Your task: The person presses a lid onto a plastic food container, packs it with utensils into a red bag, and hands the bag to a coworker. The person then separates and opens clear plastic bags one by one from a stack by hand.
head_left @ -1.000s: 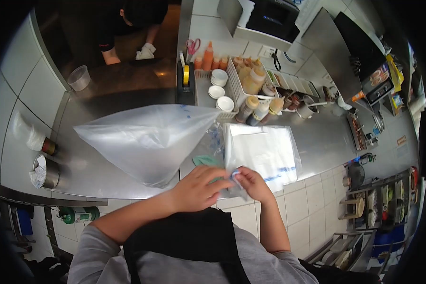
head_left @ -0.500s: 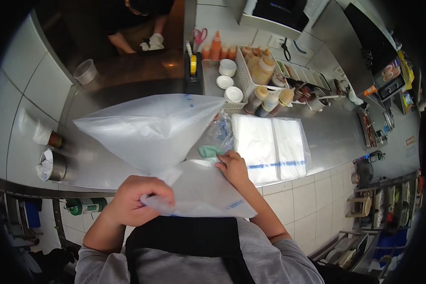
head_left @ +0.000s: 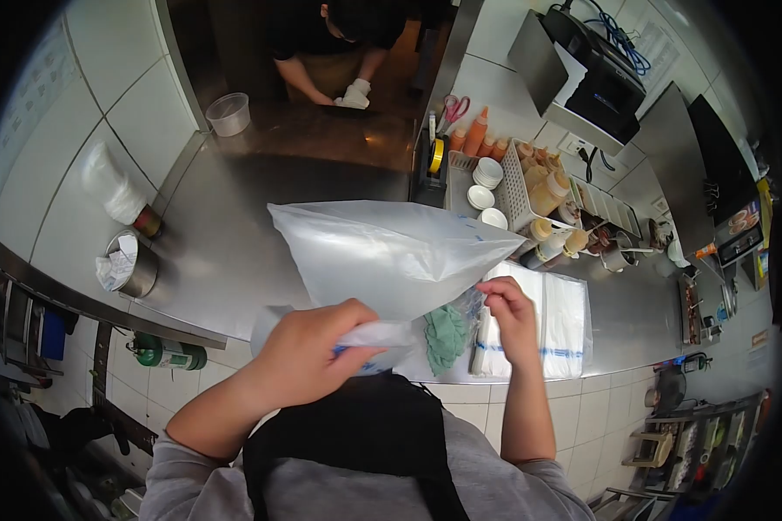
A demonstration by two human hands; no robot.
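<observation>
My left hand (head_left: 321,352) is closed around the gathered end of a large translucent plastic bag (head_left: 382,256). The bag puffs out wide over the steel counter, with small blue print near its far edge. At the bag's lower right edge is my right hand (head_left: 510,317), fingers curled together; whether they pinch the film is unclear. Between the two hands a crumpled green cloth (head_left: 446,337) lies on the counter. Right beside it, partly under my right hand, sits a stack of flat white bags (head_left: 565,313) with a blue printed stripe.
A white basket of sauce bottles (head_left: 547,191), small white dishes (head_left: 488,172) and a yellow tape dispenser (head_left: 435,156) stand at the back. To the left are a metal canister (head_left: 139,269) and a clear tub (head_left: 228,115). Another person's gloved hand (head_left: 354,94) shows beyond the counter.
My left hand has lifted the bag's gathered end off the green cloth, which now shows fully. My right hand has left the cloth and risen to the bag's right edge. The view has shifted.
</observation>
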